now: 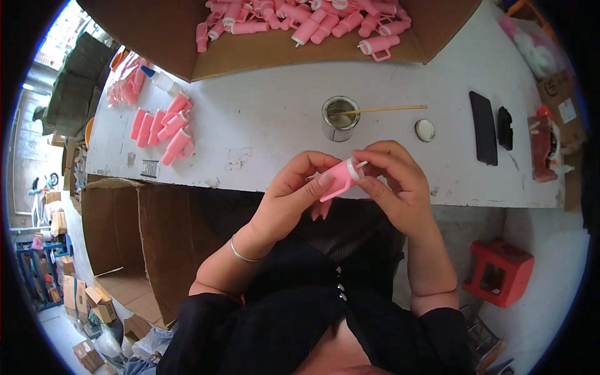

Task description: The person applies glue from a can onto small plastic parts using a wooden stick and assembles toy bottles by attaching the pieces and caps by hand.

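A small pink tumbler (339, 179) with a handle, a white lid and a short white straw is held between my two hands over the table's front edge. My left hand (292, 192) wraps round its body, the thumb lying along the side. At the lid end, my right hand (398, 185) pinches the white rim with thumb and fingers. Just beyond my hands stands an open metal can (340, 128), a thin wooden stick (394, 109) resting across it. To its right lies a round lid (425, 130).
A cardboard box (250, 59) full of pink tumblers (309, 28) stands at the back. Several more tumblers (164, 128) lie at the left, near a blue-tipped bottle (161, 80). On the right are a black phone (482, 128) and a red stool (498, 273). An open carton (119, 231) sits lower left.
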Motion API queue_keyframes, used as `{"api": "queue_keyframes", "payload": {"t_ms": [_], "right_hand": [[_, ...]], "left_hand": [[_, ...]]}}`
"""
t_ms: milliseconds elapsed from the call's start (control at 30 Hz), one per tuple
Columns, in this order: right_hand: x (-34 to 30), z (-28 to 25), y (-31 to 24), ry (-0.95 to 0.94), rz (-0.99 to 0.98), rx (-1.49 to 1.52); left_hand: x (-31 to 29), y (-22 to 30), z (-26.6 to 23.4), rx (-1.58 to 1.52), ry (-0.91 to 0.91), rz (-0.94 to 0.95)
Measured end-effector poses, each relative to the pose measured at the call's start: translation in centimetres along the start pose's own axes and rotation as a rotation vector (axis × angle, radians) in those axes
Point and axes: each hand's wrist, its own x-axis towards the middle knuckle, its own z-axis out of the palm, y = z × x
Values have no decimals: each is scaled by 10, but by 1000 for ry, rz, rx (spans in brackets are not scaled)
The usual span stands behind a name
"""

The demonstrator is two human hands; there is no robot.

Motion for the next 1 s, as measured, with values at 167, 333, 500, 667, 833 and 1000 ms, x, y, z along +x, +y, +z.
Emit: {"api": "queue_keyframes", "payload": {"t_ms": [167, 333, 500, 667, 833, 1000], "right_hand": [[6, -4, -14, -157, 124, -29], [8, -2, -23, -219, 125, -40], [10, -3, -29, -225, 134, -92], [11, 1, -30, -227, 96, -173], [11, 9, -32, -203, 87, -246], [9, 11, -30, -162, 35, -241]], "left_hand": [[-4, 5, 4, 603, -4, 340], [-6, 3, 6, 1077, 54, 505], [-6, 2, 2, 1255, 39, 576], [-9, 4, 2, 1345, 60, 583], [-8, 4, 0, 1367, 78, 626], [-9, 7, 0, 1378, 90, 617]]}}
